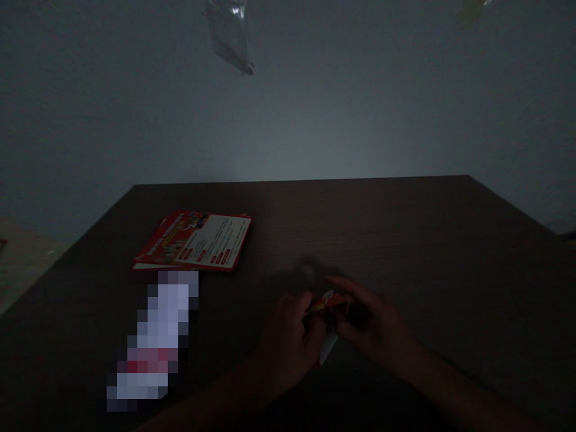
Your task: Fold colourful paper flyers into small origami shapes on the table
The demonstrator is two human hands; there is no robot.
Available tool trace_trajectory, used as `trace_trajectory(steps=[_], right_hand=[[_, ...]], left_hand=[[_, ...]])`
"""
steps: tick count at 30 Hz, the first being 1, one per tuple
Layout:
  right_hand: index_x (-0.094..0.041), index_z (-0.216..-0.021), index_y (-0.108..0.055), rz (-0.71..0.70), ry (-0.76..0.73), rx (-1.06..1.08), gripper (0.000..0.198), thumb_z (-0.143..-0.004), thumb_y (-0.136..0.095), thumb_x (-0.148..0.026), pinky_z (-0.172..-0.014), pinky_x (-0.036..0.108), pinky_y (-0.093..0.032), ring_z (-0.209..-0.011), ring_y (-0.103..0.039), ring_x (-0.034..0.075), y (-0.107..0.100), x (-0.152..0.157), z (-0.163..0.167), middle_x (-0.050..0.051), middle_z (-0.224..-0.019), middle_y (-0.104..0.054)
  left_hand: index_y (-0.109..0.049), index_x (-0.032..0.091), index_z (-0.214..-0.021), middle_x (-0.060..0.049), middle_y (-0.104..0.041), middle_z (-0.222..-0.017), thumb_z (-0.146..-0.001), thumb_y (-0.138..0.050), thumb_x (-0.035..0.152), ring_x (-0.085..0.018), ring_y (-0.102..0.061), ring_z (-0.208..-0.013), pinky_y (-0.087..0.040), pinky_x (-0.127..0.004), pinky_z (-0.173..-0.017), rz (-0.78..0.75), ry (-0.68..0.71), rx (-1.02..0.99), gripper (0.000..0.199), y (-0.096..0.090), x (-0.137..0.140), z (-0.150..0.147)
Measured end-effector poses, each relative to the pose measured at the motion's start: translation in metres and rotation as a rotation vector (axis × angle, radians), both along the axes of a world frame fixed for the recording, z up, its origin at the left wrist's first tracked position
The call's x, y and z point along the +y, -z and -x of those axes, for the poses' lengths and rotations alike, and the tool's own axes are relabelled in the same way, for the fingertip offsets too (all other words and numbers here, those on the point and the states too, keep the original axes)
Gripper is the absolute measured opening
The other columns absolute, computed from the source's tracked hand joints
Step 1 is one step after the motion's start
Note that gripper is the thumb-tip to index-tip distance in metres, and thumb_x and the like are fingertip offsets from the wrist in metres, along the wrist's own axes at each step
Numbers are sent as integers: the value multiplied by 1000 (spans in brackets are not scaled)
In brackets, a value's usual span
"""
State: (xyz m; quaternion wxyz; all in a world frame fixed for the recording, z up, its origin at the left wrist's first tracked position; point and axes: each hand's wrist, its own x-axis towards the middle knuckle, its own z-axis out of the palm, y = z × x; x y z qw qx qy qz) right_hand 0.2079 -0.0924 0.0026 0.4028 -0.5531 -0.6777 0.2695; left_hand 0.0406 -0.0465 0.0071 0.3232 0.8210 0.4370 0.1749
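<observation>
Nearest, toward five o'clock, my left hand (292, 330) and right hand (378, 327) pinch a red-printed piece (330, 300), probably light, easily creased, best held by its edges.

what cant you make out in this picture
All in the head view:
Small red printed piece: full shape hidden by the left hand and right hand, in dim light.
Long pale thing: details masked by coarse pixel blocks.
Stack of red printed sheets: fine print too small and dim to read; the top sheet covers most of those beneath.
Clear plastic: cut off by the upper edge.
</observation>
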Motion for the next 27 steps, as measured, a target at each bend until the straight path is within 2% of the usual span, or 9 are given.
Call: trace_trajectory(steps=[10, 12, 14, 17, 19, 20, 23, 27], right_hand=[[-20, -121, -51, 42, 10, 85, 48, -74, -59, -14, -59, 27, -53, -64, -66, 15, 1, 0, -1, 2, -78, -71], [-21, -121, -52, 57, 10, 116, 48, -74, -61, -15, -61, 28, -54, -70, -67, 17, 2, 1, -1, 3, -84, -72], [-24, -119, -53, 66, 17, 171, 46, -75, -63, -16, -63, 28, -55, -74, -68, 17, 3, 1, -1, 3, -86, -72], [-26, -113, -57, 66, 32, 322, 39, -75, -65, -16, -65, 26, -55, -75, -68, 16, 4, 2, 0, 1, -88, -71], [-27, -109, -58, 76, 31, 441, 36, -75, -66, -16, -69, 25, -56, -78, -68, 15, 2, 2, 0, 1, -92, -71], [-26, -108, -58, 90, 25, 498, 36, -75, -67, -17, -70, 25, -56, -80, -68, 14, 0, 3, 1, 1, -94, -71], [-25, -108, -57, 144, -5, 628, 36, -74, -70, -22, -70, 25, -56, -80, -69, 15, -4, 5, 1, 2, -89, -72], [-23, -104, -59, 192, -20, 685, 33, -74, -71, -26, -67, 24, -56, -74, -68, 14, -8, 7, 1, 1, -84, -71]], left_hand=[[-57, 19, -80, -4, -61, -78, -80, -48, 24, -20, -55, -75, -39, -30, -66, 132, -13, -97, 10, -5, -1, 3], [-58, 18, -79, -4, -60, -76, -80, -51, 28, -20, -54, -75, -39, -31, -67, 213, -16, -155, 12, -8, -1, 3], [-59, 18, -84, -3, -61, -77, -82, -54, 34, -20, -55, -76, -40, -30, -68, 393, 4, -301, 18, -9, 1, 3], [-63, 18, -93, -4, -63, -88, -76, -63, 38, -22, -57, -86, -42, -30, -74, 705, 44, -641, 27, -6, 4, 2], [-67, 15, -78, -8, -63, -101, -68, -70, 39, -26, -56, -95, -43, -31, -77, 852, 109, -865, 26, -2, 6, 1], [-69, 15, -79, -10, -60, -111, -69, -69, 39, -28, -55, -100, -43, -32, -78, 918, 141, -928, 26, 0, 7, 0], [-72, 17, -92, -10, -48, -133, -74, -65, 37, -32, -46, -116, -42, -35, -86, 998, 244, -1025, 28, 3, 6, -1], [-71, 19, -101, -10, -42, -139, -77, -63, 36, -34, -40, -123, -39, -40, -91, 967, 299, -1066, 31, 4, 4, -2]])
